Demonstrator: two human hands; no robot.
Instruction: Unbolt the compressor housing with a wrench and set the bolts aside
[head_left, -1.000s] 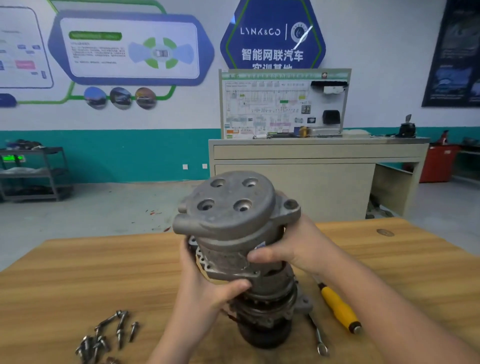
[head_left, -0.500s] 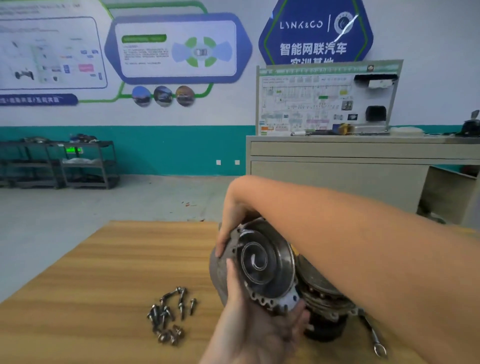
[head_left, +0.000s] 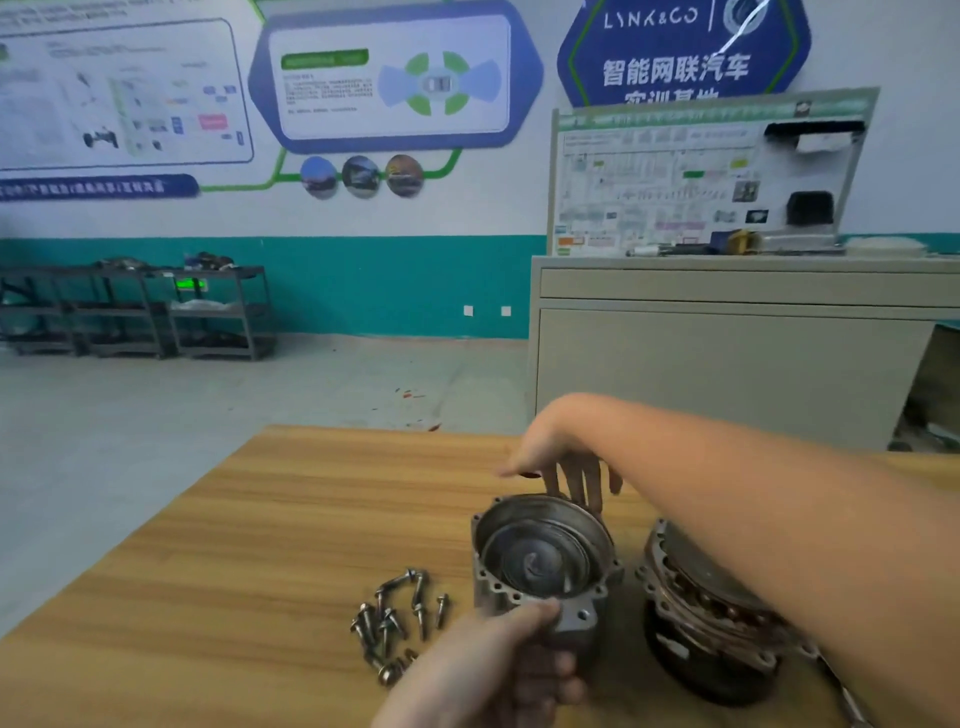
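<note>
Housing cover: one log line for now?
housing cover off, open side up | left hand grips it | right hand touches rim | bolts piled aside

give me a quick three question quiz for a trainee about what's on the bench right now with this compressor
1. True or false: the housing cover is bolted onto the compressor body.
2. Which hand has its grip on the cover's near edge? A) left hand B) right hand
3. Fill in: the loose bolts lie in a pile to the ____ of the cover on the wooden table.

Key: 1 false, it stands apart beside the body, open side up; 2 A; 3 left.
</note>
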